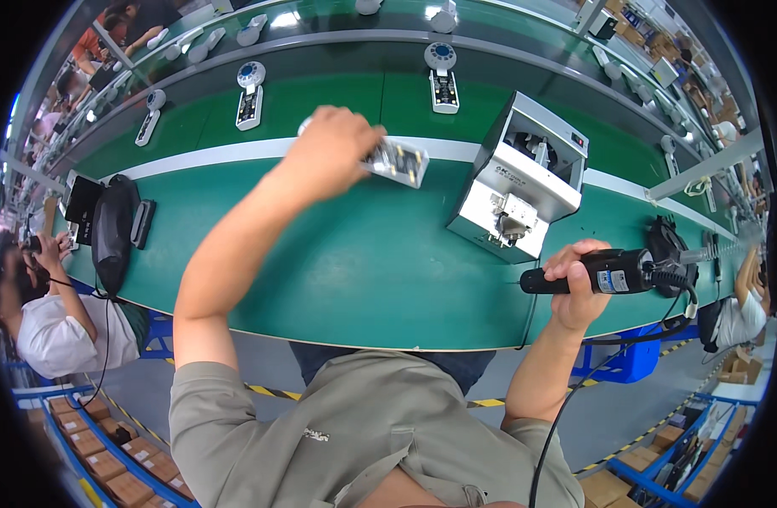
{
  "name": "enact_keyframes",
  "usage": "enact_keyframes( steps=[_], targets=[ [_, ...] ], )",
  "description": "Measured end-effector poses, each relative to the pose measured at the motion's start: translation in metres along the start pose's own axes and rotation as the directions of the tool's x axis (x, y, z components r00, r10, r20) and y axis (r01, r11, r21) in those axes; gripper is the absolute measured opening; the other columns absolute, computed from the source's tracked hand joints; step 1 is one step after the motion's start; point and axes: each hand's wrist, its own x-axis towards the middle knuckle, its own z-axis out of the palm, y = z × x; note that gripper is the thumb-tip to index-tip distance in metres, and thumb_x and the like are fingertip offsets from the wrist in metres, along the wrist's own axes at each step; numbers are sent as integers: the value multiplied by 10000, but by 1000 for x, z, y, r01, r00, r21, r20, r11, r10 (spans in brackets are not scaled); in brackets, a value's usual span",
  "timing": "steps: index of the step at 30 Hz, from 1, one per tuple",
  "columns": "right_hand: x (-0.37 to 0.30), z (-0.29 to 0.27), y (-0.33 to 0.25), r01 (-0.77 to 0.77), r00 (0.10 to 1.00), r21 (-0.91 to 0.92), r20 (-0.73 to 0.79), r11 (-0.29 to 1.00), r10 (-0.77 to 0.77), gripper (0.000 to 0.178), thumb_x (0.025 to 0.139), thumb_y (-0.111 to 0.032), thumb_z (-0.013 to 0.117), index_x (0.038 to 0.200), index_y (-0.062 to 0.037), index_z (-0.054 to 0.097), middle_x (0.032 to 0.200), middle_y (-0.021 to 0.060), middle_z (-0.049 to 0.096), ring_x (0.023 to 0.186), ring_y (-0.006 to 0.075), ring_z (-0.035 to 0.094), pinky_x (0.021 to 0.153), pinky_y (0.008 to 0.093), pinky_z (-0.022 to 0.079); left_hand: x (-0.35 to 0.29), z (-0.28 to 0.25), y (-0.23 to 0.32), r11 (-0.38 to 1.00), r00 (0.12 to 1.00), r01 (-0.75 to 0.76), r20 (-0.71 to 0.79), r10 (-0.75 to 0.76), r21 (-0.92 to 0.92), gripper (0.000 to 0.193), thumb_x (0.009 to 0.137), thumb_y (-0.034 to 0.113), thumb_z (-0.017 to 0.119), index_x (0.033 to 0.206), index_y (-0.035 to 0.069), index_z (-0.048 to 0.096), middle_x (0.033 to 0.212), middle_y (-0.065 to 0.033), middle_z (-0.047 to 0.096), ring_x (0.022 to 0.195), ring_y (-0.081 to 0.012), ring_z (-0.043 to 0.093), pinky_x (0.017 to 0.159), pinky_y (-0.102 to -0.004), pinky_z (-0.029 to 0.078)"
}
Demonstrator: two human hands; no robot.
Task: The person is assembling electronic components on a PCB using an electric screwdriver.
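Note:
My left hand [333, 151] is closed over a white handheld device [398, 162], near the white strip along the bench's far side. The device's end with a dark circuit face and several small bright spots sticks out to the right; the rest is mostly under my fingers. In my right hand [576, 279] is a black electric screwdriver [613, 273], lying roughly level with its thin bit pointing left. A coiled cable runs from its right end. Just beyond my right hand stands a silver screw feeder [519, 178] with an opening in its top.
On the green conveyor past the strip lie similar white devices with round heads [442, 89], [249, 106], [149, 118]. A dark case [116, 235] rests at the bench's left end. Co-workers sit at left [66, 326] and right [740, 313]. A blue bin [635, 354] is below the bench.

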Motion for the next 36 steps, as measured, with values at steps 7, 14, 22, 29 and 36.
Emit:
enact_keyframes(
  steps=[7,14,22,29,36],
  targets=[
    [2,3,2,16,1000,7,19,1000,-16,243,834,-117,653,1037,-25,557,606,51,568,520,136,537,532,243,457,18,63,-92,945,980,198,-58,-189,260,377,817,280,675,1146,103,629,1077,-71,642,1007,-266,587,949,-400,404],
    [2,2,1,21,1000,22,6,1000,-21,251,827,-121,666,1034,-28,557,605,51,571,511,134,536,526,238,455,64,70,-64,951,952,298,47,-303,87,422,863,297,654,1233,103,597,1149,-67,622,1057,-257,582,948,-404,397],
    [-1,6,2,26,1000,-9,-4,1000,-26,259,824,-127,681,1030,-33,555,607,52,573,510,138,543,523,239,456,117,108,-68,959,994,64,-105,-36,275,288,911,174,568,1191,117,602,1178,-51,600,1052,-246,586,930,-386,400],
    [-4,2,5,51,999,16,-15,999,-51,260,827,-129,687,1029,-36,550,612,53,574,511,140,546,523,240,454,114,117,-79,937,984,-49,-144,104,345,215,905,148,541,1106,105,606,1106,-55,630,1025,-250,590,1033,-431,355],
    [-2,-1,3,32,999,25,5,999,-32,258,830,-127,686,1029,-36,550,618,52,572,522,140,547,533,245,454,68,32,-3,928,988,-146,8,153,344,123,860,137,548,891,73,648,803,-106,666,764,-288,620,1064,-473,325]
  ],
)
